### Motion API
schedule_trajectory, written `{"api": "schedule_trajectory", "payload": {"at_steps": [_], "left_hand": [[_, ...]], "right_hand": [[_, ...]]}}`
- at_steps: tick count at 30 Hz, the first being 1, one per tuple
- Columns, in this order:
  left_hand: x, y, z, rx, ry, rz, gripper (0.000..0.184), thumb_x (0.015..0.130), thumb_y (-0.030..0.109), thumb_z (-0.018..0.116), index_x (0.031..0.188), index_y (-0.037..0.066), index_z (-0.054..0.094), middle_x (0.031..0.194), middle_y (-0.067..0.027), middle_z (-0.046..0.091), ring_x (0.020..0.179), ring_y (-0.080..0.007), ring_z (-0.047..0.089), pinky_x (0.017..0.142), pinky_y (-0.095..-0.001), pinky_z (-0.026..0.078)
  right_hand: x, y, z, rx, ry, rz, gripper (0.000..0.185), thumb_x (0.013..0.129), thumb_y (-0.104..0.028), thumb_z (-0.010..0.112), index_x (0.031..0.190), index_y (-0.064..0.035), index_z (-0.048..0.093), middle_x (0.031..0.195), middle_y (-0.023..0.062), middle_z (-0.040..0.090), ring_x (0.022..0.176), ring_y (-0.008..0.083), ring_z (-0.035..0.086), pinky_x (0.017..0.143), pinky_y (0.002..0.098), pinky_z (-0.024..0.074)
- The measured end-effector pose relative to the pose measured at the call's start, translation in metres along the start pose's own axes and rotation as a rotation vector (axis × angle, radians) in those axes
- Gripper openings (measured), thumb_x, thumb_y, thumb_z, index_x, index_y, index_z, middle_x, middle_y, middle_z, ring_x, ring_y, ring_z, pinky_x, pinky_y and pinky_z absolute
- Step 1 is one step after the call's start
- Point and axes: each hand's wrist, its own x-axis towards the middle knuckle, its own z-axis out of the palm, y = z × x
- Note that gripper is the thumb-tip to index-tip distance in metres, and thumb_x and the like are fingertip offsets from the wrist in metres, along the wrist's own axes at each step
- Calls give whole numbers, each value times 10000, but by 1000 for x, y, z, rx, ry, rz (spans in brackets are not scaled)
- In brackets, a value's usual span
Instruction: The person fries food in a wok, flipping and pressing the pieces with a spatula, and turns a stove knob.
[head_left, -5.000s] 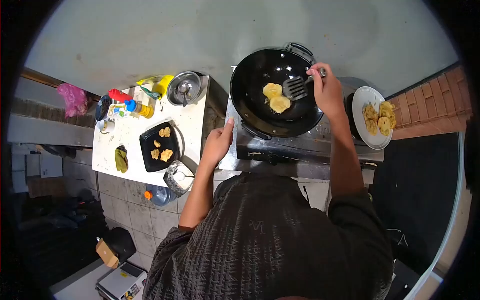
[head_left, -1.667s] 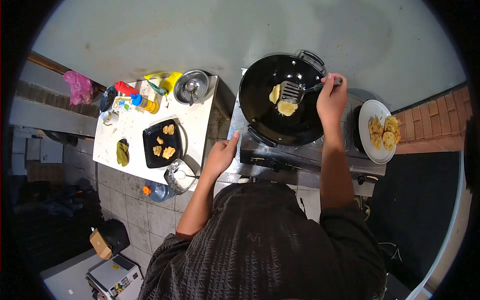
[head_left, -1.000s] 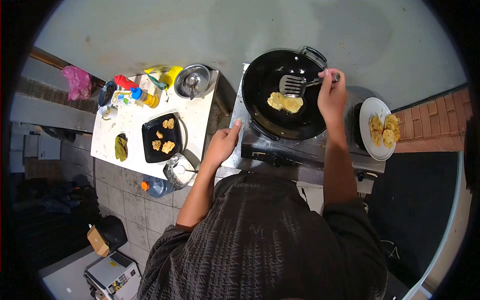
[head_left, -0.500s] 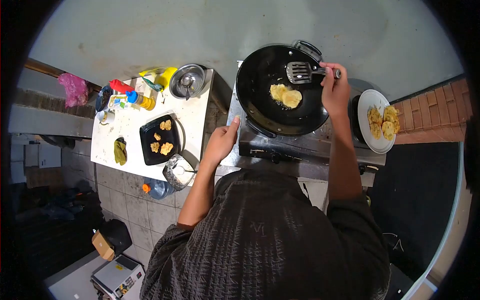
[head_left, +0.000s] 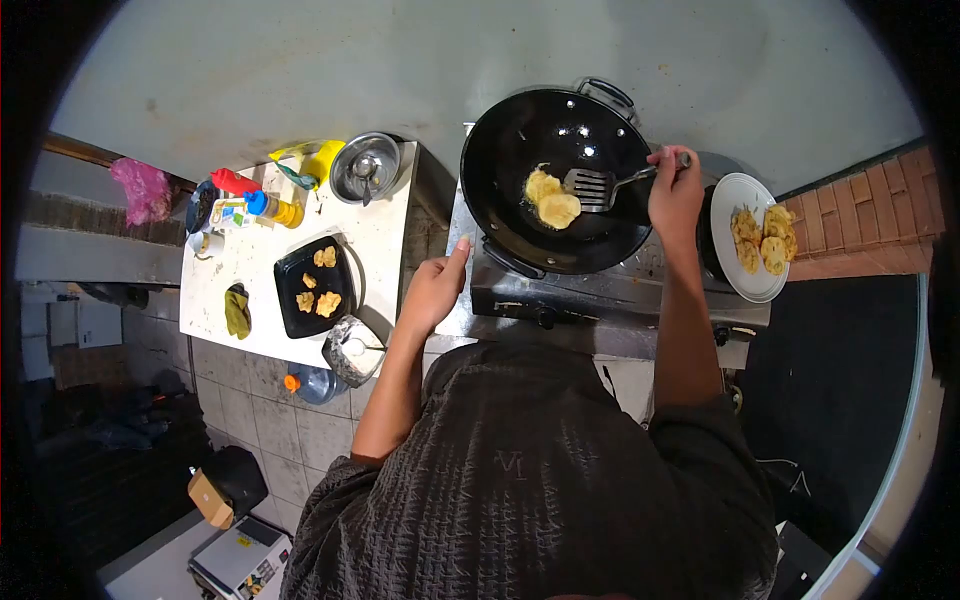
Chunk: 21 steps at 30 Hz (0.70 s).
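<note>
My right hand point(head_left: 677, 200) grips the handle of a slotted metal spatula point(head_left: 592, 189) over the black wok point(head_left: 500, 135). The spatula's blade is down in the wok, against the right side of pale yellow battered pieces point(head_left: 556, 204) frying there. My left hand point(head_left: 433, 290) is beside the stove's left edge, near the wok's lower handle. Its thumb points up and its fingers are curled in, with nothing visible in them. The wok sits on the metal stove point(head_left: 600, 300).
Right of the wok, a white plate point(head_left: 728, 235) holds fried pieces point(head_left: 772, 250). On the white table point(head_left: 230, 290) at left are a black tray point(head_left: 291, 322) with battered pieces, a metal bowl point(head_left: 340, 165), bottles point(head_left: 290, 213), a green cloth point(head_left: 237, 312) and a floury container point(head_left: 345, 372).
My right hand has lowered the spatula from above the wok's upper part down to the right side of the frying pieces. The view has shifted slightly. My left hand stays beside the stove.
</note>
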Motion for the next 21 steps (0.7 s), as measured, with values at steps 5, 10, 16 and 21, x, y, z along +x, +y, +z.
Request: {"api": "schedule_trajectory", "payload": {"at_steps": [5,10,16,21], "left_hand": [[6,-7,1,-2,-25,-4,696,962,589,468,526,46,465,514,0,415,517,-119,385,529,-305,338],[4,-1,2,12,-42,-22,688,960,587,470,525,54,452,511,5,405,516,-117,377,529,-305,332],[4,0,3,10,-50,-21,681,960,584,472,524,62,444,512,12,395,517,-108,368,526,-299,323],[1,2,3,16,-18,-3,684,961,582,476,524,57,456,513,14,399,518,-106,369,528,-294,328]], "right_hand": [[-2,12,-8,67,47,68,222,1010,-212,508,1061,-1,551,848,86,697,711,140,613,691,281,483],[-8,7,-9,121,14,96,219,1008,-210,517,1062,0,549,857,83,694,735,124,605,706,267,481],[-17,-1,4,230,-2,140,185,1011,-196,513,1051,-17,539,891,50,683,661,73,531,621,237,440],[-27,-1,21,388,-32,223,171,1012,-188,511,1035,-19,533,889,28,681,641,56,507,595,237,428]]}}
